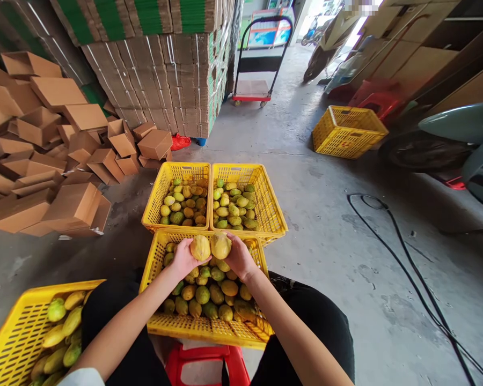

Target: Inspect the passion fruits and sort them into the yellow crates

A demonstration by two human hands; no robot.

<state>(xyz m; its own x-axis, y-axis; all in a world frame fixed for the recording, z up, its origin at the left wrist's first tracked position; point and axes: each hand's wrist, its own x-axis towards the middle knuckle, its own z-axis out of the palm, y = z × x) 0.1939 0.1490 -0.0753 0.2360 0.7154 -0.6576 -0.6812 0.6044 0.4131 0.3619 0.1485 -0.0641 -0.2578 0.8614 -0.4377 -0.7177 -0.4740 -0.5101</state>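
My left hand (187, 258) is closed around a yellow papaya (200, 247). My right hand (238, 256) grips another yellow papaya (221, 245), held side by side with the first. Both hands are raised over a yellow plastic crate (209, 335) between my knees, filled with green and yellow papayas (202, 295). Just beyond it stand two more yellow crates, the left one (177, 167) with mostly yellow and brownish fruit, the right one (271, 206) with greener fruit.
At my left is a yellow crate (12, 316) of longer papayas. A red stool (203, 354) shows below. Cardboard boxes (70, 206) pile up at left, near stacked flat cartons (185, 80). A hand truck (261, 64), yellow crate (348, 131) and black cable (402, 244) lie beyond.
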